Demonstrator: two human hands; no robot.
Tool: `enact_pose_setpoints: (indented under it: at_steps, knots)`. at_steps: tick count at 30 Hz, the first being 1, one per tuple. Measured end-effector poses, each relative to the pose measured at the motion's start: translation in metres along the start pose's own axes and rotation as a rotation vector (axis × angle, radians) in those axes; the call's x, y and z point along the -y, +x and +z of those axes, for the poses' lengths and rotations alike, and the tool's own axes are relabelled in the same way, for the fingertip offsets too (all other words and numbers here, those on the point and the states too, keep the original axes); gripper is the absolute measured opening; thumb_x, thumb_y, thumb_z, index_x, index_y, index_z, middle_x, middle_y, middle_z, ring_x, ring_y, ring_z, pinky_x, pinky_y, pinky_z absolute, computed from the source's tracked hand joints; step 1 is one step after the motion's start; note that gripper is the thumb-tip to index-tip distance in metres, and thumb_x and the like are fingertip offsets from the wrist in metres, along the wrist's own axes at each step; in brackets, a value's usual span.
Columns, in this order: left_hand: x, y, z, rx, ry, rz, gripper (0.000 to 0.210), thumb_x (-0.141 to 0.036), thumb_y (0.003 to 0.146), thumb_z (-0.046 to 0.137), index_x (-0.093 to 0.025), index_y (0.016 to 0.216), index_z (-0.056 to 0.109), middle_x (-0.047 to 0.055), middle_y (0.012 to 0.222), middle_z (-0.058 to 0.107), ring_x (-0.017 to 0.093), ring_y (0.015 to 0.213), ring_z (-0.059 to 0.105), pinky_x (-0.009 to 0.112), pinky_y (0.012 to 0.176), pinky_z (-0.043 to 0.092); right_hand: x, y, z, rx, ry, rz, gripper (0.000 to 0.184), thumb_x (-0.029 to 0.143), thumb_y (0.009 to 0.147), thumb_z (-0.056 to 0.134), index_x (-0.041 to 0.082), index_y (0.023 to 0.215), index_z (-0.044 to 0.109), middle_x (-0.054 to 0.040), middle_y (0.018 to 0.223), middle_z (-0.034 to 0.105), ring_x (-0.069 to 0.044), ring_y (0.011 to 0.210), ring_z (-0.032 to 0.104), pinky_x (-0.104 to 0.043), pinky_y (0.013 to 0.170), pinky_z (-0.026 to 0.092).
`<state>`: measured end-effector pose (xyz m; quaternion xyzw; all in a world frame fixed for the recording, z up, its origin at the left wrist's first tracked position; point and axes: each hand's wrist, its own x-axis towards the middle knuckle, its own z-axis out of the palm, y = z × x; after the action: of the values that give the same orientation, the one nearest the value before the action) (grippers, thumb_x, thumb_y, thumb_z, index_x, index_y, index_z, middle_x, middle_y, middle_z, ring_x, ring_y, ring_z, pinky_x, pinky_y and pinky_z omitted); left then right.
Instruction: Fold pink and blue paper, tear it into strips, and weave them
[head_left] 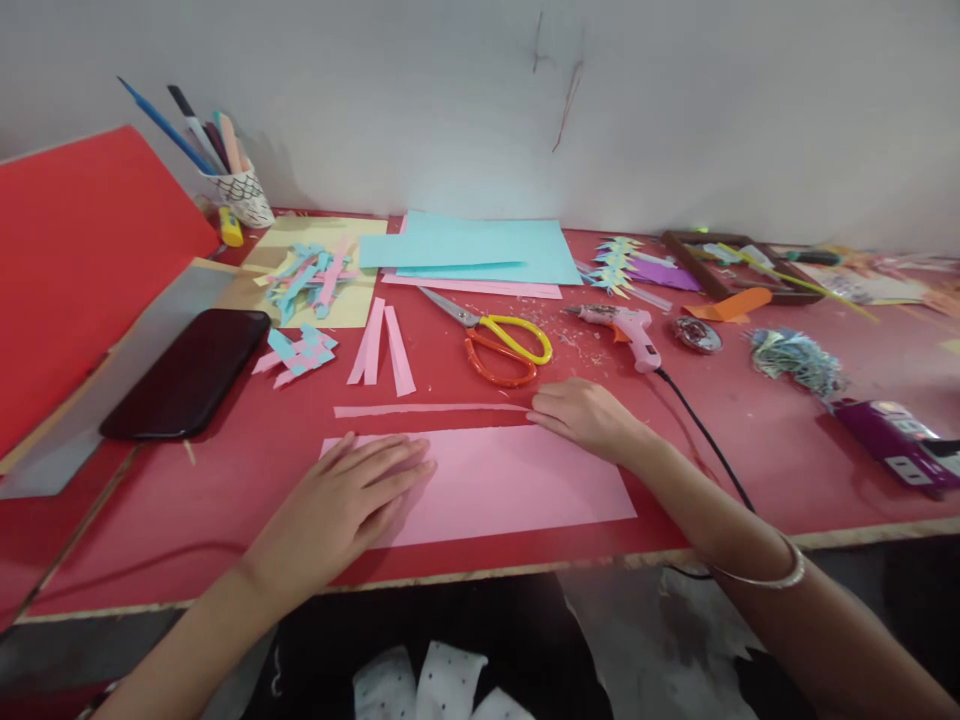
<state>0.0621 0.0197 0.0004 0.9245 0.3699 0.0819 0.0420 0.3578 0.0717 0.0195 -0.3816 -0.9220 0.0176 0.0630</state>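
My left hand (365, 490) lies flat on the left part of a pink paper sheet (517, 480), fingers stretched out. Just beyond the sheet's far edge runs a thin pink paper strip (427, 409), apart from it on the left. At the strip's right end, the fingers of my right hand (574, 410) are closed on it, above the sheet's far edge; the fingertips are partly hidden. A pair of scissors (495, 345) with one yellow and one orange handle lies beyond the strip. Short pink paper strips (397, 350) rest to the left of the scissors.
A pink glue gun (630, 330) with a black cord lies at right, near a purple power strip (892, 440). A phone (187, 375) and cut paper pieces (311, 280) are at left. Blue sheets (487, 240), a pen cup (244, 195) and a brown tray (682, 255) stand by the wall.
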Motion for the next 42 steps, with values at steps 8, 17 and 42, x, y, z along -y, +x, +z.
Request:
enact_pose_setpoints:
  at_steps: [8, 17, 42]
  knots:
    - [0.0, 0.0, 0.001, -0.011, 0.017, 0.001, 0.039, -0.025, 0.085, 0.032, -0.033, 0.12, 0.046, -0.002, 0.124, 0.052, 0.015, 0.11, 0.049, 0.038, 0.096, 0.034, -0.008, -0.006, -0.002, 0.025, 0.112, 0.054, 0.036, 0.04, 0.085, 0.035, 0.017, 0.058, 0.038, 0.0013, 0.059, 0.043, -0.009, 0.053, 0.034, -0.022, 0.053, 0.023]
    - [-0.001, 0.001, -0.002, 0.023, 0.014, -0.007, 0.039, -0.025, 0.085, 0.031, -0.033, 0.121, 0.045, -0.001, 0.123, 0.053, 0.016, 0.111, 0.049, 0.04, 0.095, 0.035, -0.007, -0.006, -0.002, 0.05, 0.076, 0.067, 0.039, 0.035, 0.09, 0.024, 0.017, 0.06, 0.041, -0.0006, 0.061, 0.046, -0.01, 0.055, 0.037, -0.023, 0.056, 0.026]
    - [0.003, -0.008, 0.004, -0.063, -0.019, -0.06, 0.038, -0.029, 0.086, 0.03, -0.034, 0.119, 0.048, -0.003, 0.122, 0.054, 0.016, 0.11, 0.049, 0.038, 0.098, 0.033, -0.011, -0.012, -0.001, 0.025, -0.014, 0.041, 0.042, 0.035, 0.091, 0.021, 0.017, 0.062, 0.047, -0.0019, 0.063, 0.05, -0.011, 0.056, 0.04, -0.024, 0.057, 0.027]
